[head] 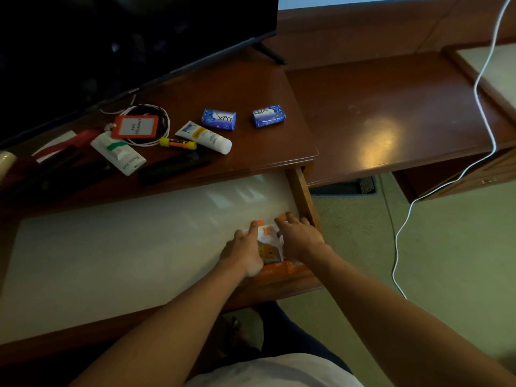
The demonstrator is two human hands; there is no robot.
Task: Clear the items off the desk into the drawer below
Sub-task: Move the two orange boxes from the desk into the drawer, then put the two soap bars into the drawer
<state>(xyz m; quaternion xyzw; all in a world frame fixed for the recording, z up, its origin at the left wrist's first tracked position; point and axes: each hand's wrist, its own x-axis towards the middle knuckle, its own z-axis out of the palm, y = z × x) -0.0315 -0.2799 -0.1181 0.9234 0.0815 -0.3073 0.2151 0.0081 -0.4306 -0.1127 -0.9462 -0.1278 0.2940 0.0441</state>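
The drawer (111,247) below the desk is pulled out, its white bottom showing. In its front right corner lies an orange and white packet (269,247). My left hand (245,252) and my right hand (298,238) both rest on the packet, fingers spread over it. On the brown desk (251,88) above lie two blue soap bars (219,119) (268,115), a white tube (203,136), a yellow glue stick (178,143), a red-framed badge (136,127) with a white cord, a white sachet (118,152) and a black remote (174,166).
A black TV screen (125,37) stands over the back left of the desk. A lower wooden tabletop (391,115) adjoins on the right. A white cable (485,121) hangs down to the green carpet (432,261). Red and dark objects (67,146) lie at the left.
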